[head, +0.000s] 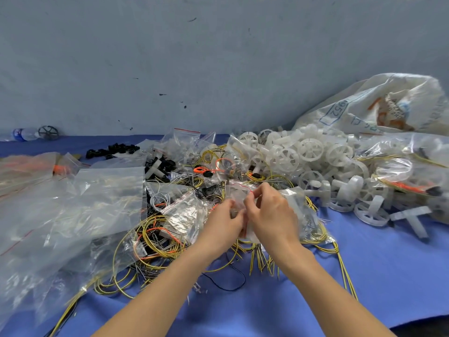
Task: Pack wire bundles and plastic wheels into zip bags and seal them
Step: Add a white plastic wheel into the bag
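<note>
I saw the small zip bag (235, 193) held just left of the white wheel pile (311, 152), the left hand (224, 222) curled around its lower side and the right hand (269, 212) pinching its red-lined top edge. Yellow wire bundles (155, 242) lay further left of that pile, on the blue cloth (364, 276)

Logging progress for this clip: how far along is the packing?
Done: several filled zip bags lie mid-table. In hand: left hand holds a small zip bag; right hand pinches its red seal strip. Left: the white wheel heap and loose yellow wire bundles lie unpacked.
</note>
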